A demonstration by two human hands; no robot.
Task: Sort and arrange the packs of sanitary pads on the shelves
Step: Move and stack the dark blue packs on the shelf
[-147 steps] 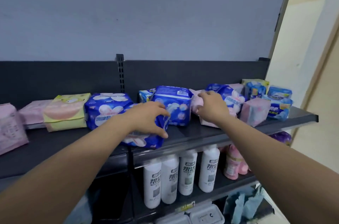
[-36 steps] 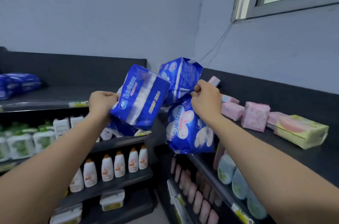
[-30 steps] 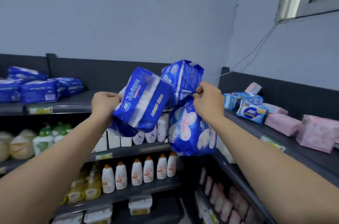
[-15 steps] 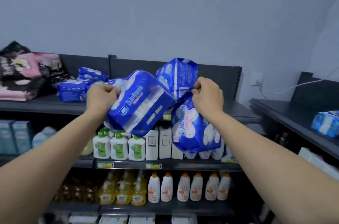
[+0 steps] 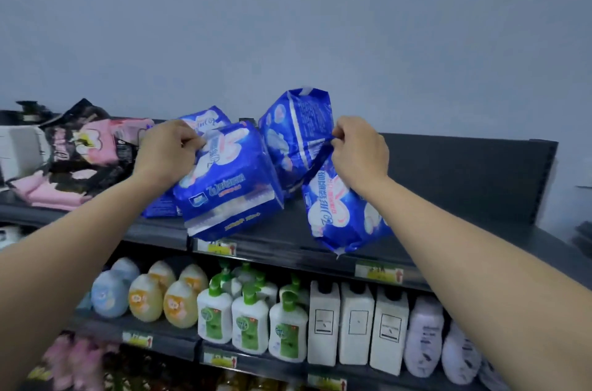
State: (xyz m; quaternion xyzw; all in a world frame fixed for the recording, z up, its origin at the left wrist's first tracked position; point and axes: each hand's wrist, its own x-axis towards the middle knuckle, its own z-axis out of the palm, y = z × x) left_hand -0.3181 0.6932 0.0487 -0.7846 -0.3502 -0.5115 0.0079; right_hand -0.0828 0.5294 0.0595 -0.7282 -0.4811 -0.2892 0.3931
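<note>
With left hand (image 5: 166,150) curled round one blue plastic pad pack (image 5: 227,185) over the dark metal shelf (image 5: 272,246) and right hand (image 5: 358,150) pinching two more blue packs (image 5: 342,214) by their flaps, set each down flat beside shelved blue ones (image 5: 205,116).

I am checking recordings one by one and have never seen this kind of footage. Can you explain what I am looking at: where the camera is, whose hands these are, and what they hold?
There is no machine here. A person works with bare hands, and the single picture comes from a camera worn on their head, looking forward and down. The left hand grips a blue pack of sanitary pads over the front of the top shelf. The right hand pinches the wrappers of two more: an upper pack sticking up and a lower pack hanging down. Pink and black packs lie at the shelf's left end, and other blue packs sit behind the left hand. The shelf below holds pump bottles and white bottles.
</note>
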